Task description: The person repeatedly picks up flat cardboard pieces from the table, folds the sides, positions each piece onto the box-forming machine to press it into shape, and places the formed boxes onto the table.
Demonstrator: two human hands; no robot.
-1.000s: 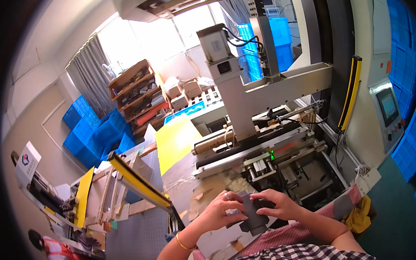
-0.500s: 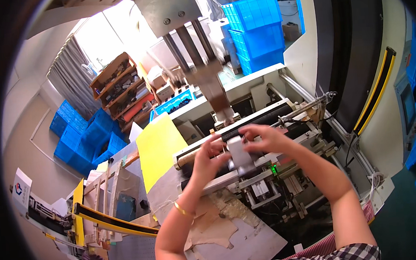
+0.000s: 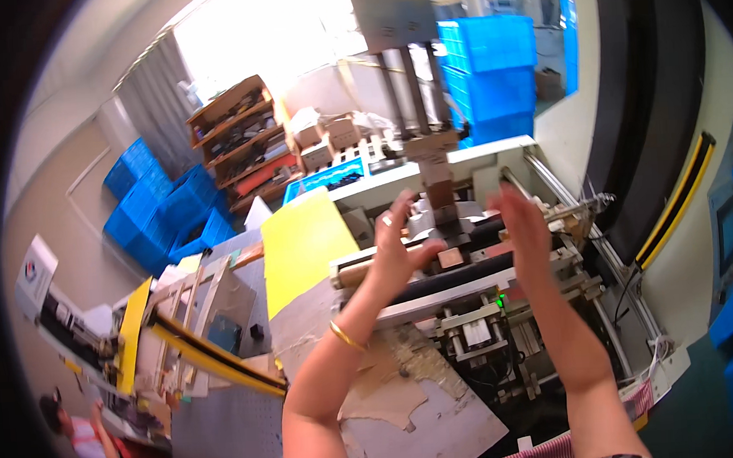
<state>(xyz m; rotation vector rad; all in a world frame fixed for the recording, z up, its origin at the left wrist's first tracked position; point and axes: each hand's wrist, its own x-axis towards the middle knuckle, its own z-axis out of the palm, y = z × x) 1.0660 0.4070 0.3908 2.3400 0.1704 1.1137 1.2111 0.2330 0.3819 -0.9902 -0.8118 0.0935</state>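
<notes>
Both my hands are raised over a metal press machine (image 3: 505,304). My left hand (image 3: 394,248) is open with fingers spread, a gold bangle on its wrist, just left of the machine's brown block (image 3: 442,195) under the vertical ram. My right hand (image 3: 524,223) is open too, palm turned inward, just right of that block. A small grey part (image 3: 433,222) sits on the machine between my hands; neither hand grips it. A wooden roller (image 3: 354,273) lies below my left hand.
A yellow panel (image 3: 304,241) and a torn cardboard sheet (image 3: 411,411) lie left of the machine. Blue crates (image 3: 486,62) are stacked behind, more at the left (image 3: 160,208). Yellow-black guard bars (image 3: 215,360) stand at the left and right. Another person (image 3: 86,439) is at lower left.
My hands carried the small grey part from near my lap up to the machine, then let go and drew apart, fingers opening. The view tilted upward toward the ram.
</notes>
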